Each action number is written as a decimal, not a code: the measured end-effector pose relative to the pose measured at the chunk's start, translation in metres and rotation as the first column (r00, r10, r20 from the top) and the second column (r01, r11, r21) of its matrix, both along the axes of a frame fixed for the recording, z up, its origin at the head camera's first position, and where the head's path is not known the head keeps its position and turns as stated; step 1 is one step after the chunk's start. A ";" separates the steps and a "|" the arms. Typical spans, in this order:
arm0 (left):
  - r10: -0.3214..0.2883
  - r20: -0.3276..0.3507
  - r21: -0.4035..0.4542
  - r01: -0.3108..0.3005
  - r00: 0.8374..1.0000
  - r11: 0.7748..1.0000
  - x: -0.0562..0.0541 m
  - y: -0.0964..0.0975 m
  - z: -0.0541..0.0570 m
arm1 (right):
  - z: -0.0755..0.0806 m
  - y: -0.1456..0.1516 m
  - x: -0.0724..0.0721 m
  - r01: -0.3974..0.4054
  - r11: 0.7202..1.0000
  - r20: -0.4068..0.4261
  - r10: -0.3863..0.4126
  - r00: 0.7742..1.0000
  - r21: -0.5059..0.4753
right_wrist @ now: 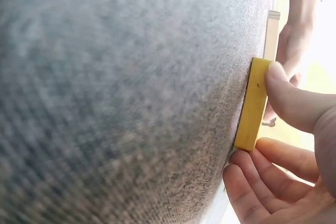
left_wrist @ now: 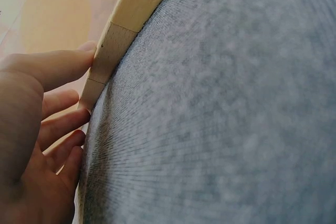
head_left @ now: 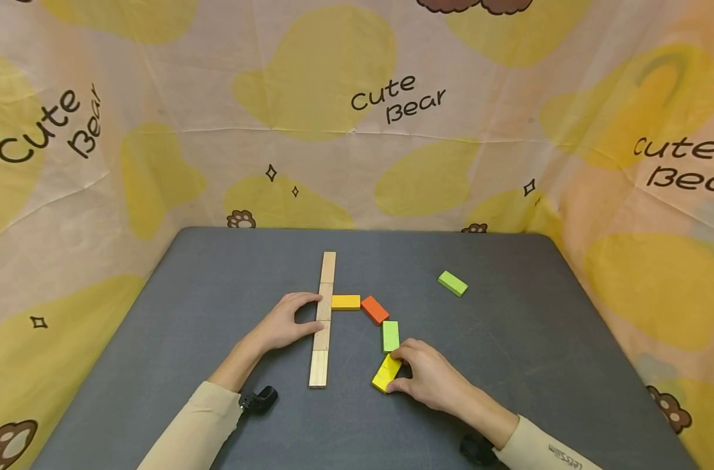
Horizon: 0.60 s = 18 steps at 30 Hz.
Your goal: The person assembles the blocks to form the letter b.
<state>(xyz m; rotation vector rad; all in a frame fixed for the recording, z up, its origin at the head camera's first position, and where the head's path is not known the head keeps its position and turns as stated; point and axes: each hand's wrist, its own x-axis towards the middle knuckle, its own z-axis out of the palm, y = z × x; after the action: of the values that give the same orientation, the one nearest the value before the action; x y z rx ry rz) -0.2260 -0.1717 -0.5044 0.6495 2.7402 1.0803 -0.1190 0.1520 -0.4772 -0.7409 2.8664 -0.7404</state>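
Several plain wooden blocks (head_left: 324, 336) lie end to end in a straight row on the grey table. My left hand (head_left: 285, 323) is at the row's left side, thumb and fingertips touching the middle blocks, as the left wrist view shows too. From the row's right side a curve of flat blocks bends toward me: an amber block (head_left: 346, 302), an orange-red block (head_left: 375, 310), a light green block (head_left: 390, 337) and a yellow block (head_left: 385, 375). My right hand (head_left: 430, 375) pinches that yellow block (right_wrist: 252, 106) by its ends, between thumb and fingers, low at the tabletop.
Another light green block (head_left: 453, 283) lies by itself farther back on the right. The grey table (head_left: 245, 261) has rounded far corners, and a patterned cloth (head_left: 310, 78) hangs behind it and along both sides. Dark wrist devices (head_left: 260, 399) sit at my cuffs.
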 end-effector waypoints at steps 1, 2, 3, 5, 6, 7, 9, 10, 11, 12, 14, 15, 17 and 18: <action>0.001 0.000 0.000 -0.001 1.000 1.000 0.000 0.000 0.000 | 0.000 0.000 0.000 0.002 1.000 -0.002 -0.002 1.000 0.003; 0.002 0.000 0.001 -0.002 1.000 1.000 0.000 0.000 0.000 | 0.000 -0.001 0.000 0.004 1.000 -0.006 -0.004 1.000 0.005; 0.003 -0.001 0.001 -0.003 1.000 1.000 0.000 0.000 0.000 | 0.000 -0.001 0.000 0.005 1.000 -0.010 -0.005 1.000 0.006; 0.004 -0.002 0.001 -0.004 1.000 1.000 0.000 0.000 0.000 | 0.000 -0.002 0.000 0.009 1.000 -0.020 -0.009 1.000 0.006; 0.005 -0.002 0.002 -0.005 1.000 1.000 0.000 0.000 0.000 | 0.000 -0.002 0.000 0.011 1.000 -0.024 -0.011 1.000 0.005; 0.005 -0.001 0.001 -0.005 1.000 1.000 0.000 0.000 0.000 | 0.000 -0.003 0.000 0.013 1.000 -0.028 -0.013 1.000 0.003; 0.005 -0.001 -0.002 -0.005 1.000 1.000 0.001 0.000 0.000 | 0.001 -0.004 0.000 0.016 1.000 -0.034 -0.016 0.999 0.000; 0.006 0.001 -0.002 -0.006 1.000 1.000 0.001 0.000 0.000 | 0.001 -0.004 0.000 0.018 1.000 -0.036 -0.018 0.999 0.000; 0.006 0.003 -0.002 -0.006 1.000 1.000 0.001 0.001 0.000 | 0.000 -0.004 -0.001 0.020 1.000 -0.038 -0.020 0.999 0.000; 0.006 0.004 -0.003 -0.006 1.000 1.000 0.001 0.001 0.000 | 0.000 -0.005 -0.001 0.023 1.000 -0.040 -0.023 0.999 0.000; 0.007 0.005 -0.004 -0.007 1.000 1.000 0.001 0.001 0.000 | 0.000 -0.005 -0.001 0.028 1.000 -0.045 -0.028 0.999 0.001; 0.007 0.006 -0.003 -0.007 1.000 1.000 0.001 0.001 0.000 | 0.000 -0.006 -0.001 0.031 1.000 -0.047 -0.030 0.998 0.002; 0.006 0.005 -0.002 -0.006 1.000 1.000 0.001 0.001 0.000 | 0.000 -0.006 -0.001 0.036 0.999 -0.050 -0.036 0.998 0.003; 0.007 0.004 -0.001 -0.006 1.000 1.000 0.001 0.001 0.000 | 0.000 -0.006 -0.001 0.037 0.999 -0.049 -0.037 0.998 0.003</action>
<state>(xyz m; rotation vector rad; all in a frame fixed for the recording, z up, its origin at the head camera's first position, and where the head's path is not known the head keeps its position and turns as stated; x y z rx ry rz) -0.2248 -0.1711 -0.5045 0.6380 2.7413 1.0799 -0.1200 0.1461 -0.4777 -0.7171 2.9321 -0.7303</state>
